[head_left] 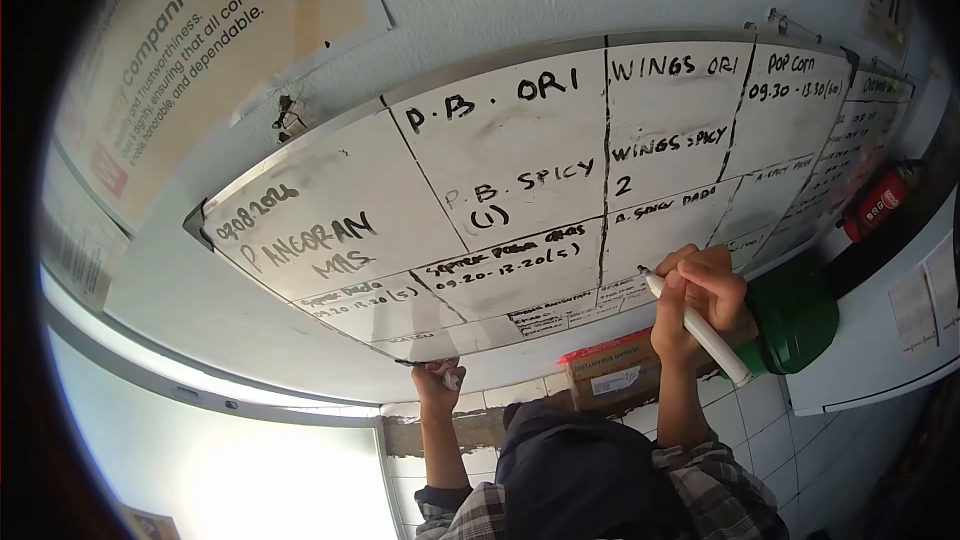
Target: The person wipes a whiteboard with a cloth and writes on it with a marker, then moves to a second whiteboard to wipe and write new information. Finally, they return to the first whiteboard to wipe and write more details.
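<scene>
My right hand (700,302) grips a white marker (697,325), whose tip touches the whiteboard (330,180) near a lower cell, right of the centre line. The board is ruled into cells with black handwriting such as "P.B. ORI" and "WINGS SPICY". My left hand (438,380) is closed at the board's bottom edge with a small white cap-like piece (450,377) between its fingers. Both forearms wear plaid sleeves. A dark rounded shape (575,470) sits between the arms at the bottom.
A printed poster (190,50) hangs at the upper left. Below the board, a cardboard box (612,372) and a green container (797,315) are by my right hand. A red extinguisher (882,202) is at right. A bright window (250,480) fills the lower left, next to a tiled wall (760,430).
</scene>
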